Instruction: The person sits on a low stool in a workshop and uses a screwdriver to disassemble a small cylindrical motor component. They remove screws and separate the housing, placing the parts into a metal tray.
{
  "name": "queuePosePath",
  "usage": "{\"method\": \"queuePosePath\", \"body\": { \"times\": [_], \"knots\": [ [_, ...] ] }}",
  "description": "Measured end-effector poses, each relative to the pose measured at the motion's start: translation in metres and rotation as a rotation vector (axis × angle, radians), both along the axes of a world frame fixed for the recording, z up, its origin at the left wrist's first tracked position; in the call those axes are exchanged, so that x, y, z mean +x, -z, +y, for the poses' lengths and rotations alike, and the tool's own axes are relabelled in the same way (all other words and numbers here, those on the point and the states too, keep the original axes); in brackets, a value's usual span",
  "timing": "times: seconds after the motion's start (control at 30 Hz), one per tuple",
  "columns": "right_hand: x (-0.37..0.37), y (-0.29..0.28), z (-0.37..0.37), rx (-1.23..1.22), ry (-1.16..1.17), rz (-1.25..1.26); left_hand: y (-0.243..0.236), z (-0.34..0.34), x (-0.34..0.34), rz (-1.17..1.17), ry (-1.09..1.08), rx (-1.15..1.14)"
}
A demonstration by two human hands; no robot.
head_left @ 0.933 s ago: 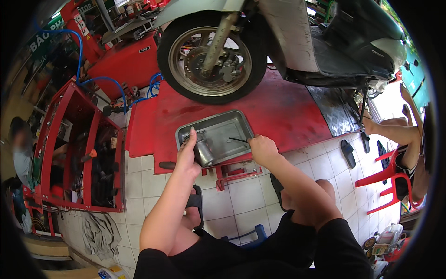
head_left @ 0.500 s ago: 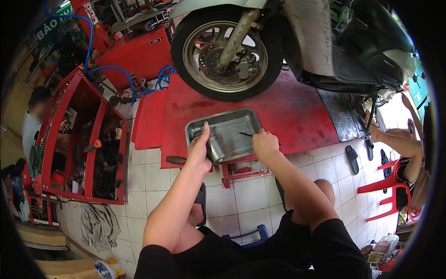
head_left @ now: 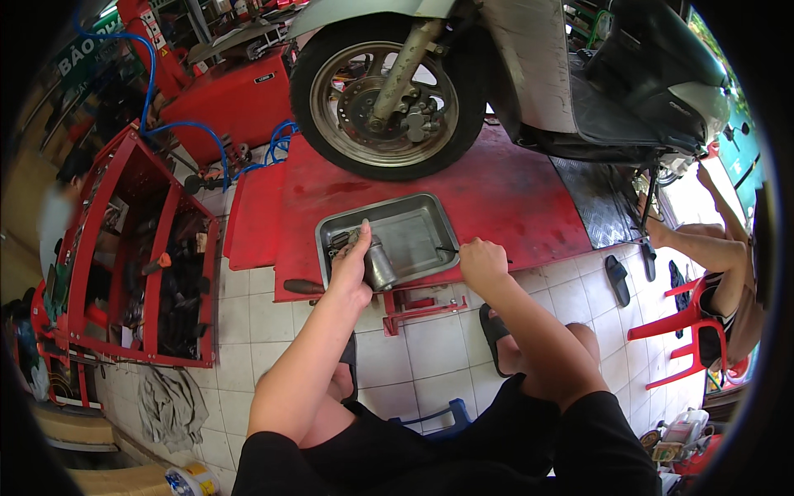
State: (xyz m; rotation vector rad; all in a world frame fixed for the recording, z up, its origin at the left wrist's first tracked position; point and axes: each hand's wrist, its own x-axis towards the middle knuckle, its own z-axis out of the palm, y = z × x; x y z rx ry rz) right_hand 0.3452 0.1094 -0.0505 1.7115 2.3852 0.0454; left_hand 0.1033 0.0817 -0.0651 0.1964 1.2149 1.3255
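Silvery metal shows first: a smooth, shiny, can-shaped cylinder (head_left: 380, 269) is grasped in the person's left hand (head_left: 351, 269), the fingers wrapped around it and the thumb pointing up. The cylinder is tilted over the near side of a shallow, rectangular grey metal tray (head_left: 426, 236) with rounded corners, its lower end at the tray's near rim. Some dark metal pieces (head_left: 337, 240) show just beside the left hand, within the tray's left end; their exact shapes are too small to tell.

The right hand (head_left: 482, 263), at the tray's right end, has its fingers clenched around a thin black rod-like tool (head_left: 447, 250), whose tip projects leftward at the tray's right rim. Whether the tip touches the rim cannot be told.

The tray rests near the front edge of a flat red metal worktop (head_left: 521, 215). A dark brown, rounded handle (head_left: 303, 287) lies at that edge, left of the tray. Beyond the tray, a black-tyred front wheel (head_left: 361, 112) with a metal brake disc stands on the worktop, carrying a scuffed pale grey scooter (head_left: 533, 66). To the left is an open-sided red metal tool rack (head_left: 152, 318).
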Motion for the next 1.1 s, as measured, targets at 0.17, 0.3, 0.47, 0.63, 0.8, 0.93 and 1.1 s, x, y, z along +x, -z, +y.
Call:
{"method": "queuePosePath", "body": {
  "times": [0.17, 0.3, 0.47, 0.63, 0.8, 0.93, 1.1],
  "knots": [
    [0.005, -0.005, -0.006, 0.001, -0.007, 0.006, -0.003, 0.000, 0.009, -0.006, 0.014, -0.020],
    [0.007, -0.009, -0.009, 0.014, -0.003, 0.004, -0.005, -0.001, 0.016, -0.026, 0.010, -0.008],
    [0.015, -0.004, -0.004, 0.058, -0.008, 0.045, -0.015, -0.001, 0.028, -0.022, 0.045, -0.015],
    [0.011, 0.005, 0.001, 0.086, -0.001, 0.068, -0.018, 0.000, 0.032, -0.024, 0.056, -0.031],
    [0.005, 0.010, 0.002, 0.099, -0.004, 0.015, -0.020, -0.002, 0.035, -0.052, 0.071, -0.005],
    [0.002, 0.014, 0.002, 0.100, -0.015, 0.016, -0.017, -0.003, 0.032, -0.036, 0.069, -0.018],
    [-0.001, 0.013, -0.001, 0.109, -0.042, 0.024, -0.019, -0.007, 0.026, -0.038, 0.071, -0.030]
  ]
}}
